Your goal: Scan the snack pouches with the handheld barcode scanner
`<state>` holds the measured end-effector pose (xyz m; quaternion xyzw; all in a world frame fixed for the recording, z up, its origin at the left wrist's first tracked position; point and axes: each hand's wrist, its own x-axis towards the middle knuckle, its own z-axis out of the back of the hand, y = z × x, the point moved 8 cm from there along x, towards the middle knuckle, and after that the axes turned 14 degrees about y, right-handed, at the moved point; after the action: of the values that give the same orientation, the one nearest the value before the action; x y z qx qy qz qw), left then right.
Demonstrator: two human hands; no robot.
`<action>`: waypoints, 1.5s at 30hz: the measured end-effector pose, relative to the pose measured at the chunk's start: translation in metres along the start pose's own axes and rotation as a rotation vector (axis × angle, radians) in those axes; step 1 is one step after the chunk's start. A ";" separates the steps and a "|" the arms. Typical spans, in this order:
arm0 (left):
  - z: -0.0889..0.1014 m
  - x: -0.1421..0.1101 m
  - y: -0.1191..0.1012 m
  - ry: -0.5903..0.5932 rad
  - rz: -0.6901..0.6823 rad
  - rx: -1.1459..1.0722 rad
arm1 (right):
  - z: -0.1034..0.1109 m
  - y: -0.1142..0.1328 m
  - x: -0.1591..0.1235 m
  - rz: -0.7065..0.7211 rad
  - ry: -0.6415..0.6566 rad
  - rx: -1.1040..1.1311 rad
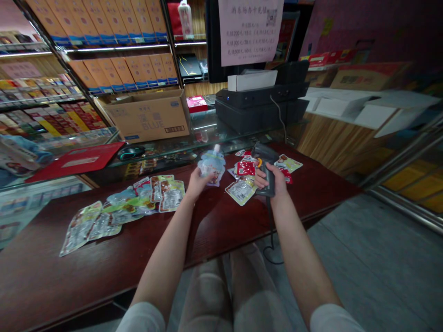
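Note:
My left hand [198,183] is closed on a pale blue spouted pouch [212,165], its white cap upward, held over the dark red-brown table [214,221]. In my right hand [273,180] is a black barcode scanner [266,173], gripped by its handle, with a cable hanging past the table edge. Around and behind the scanner lie red and silver snack packets [241,190], partly covered by it. To the left of my left hand, several more packets [169,193] overlap in a spread row, with pale blue and green pouches [126,200] among them.
Beyond the table is a glass counter with a cardboard box [148,115], a computer mouse [131,152], a red sheet [79,160] and a black cash drawer [258,113]. A monitor bearing a printed sign [247,32] rises above it. Shelves with orange boxes [114,20] stand behind.

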<state>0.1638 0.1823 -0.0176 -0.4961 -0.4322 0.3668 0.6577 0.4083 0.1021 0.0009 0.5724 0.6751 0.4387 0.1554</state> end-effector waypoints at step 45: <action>0.044 -0.018 -0.035 -0.255 0.153 0.739 | -0.029 -0.030 -0.003 -0.203 0.103 -0.157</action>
<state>0.1184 0.1721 0.0181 -0.2073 -0.3111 0.6042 0.7037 0.3693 0.0883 -0.0062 0.4638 0.7003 0.5010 0.2083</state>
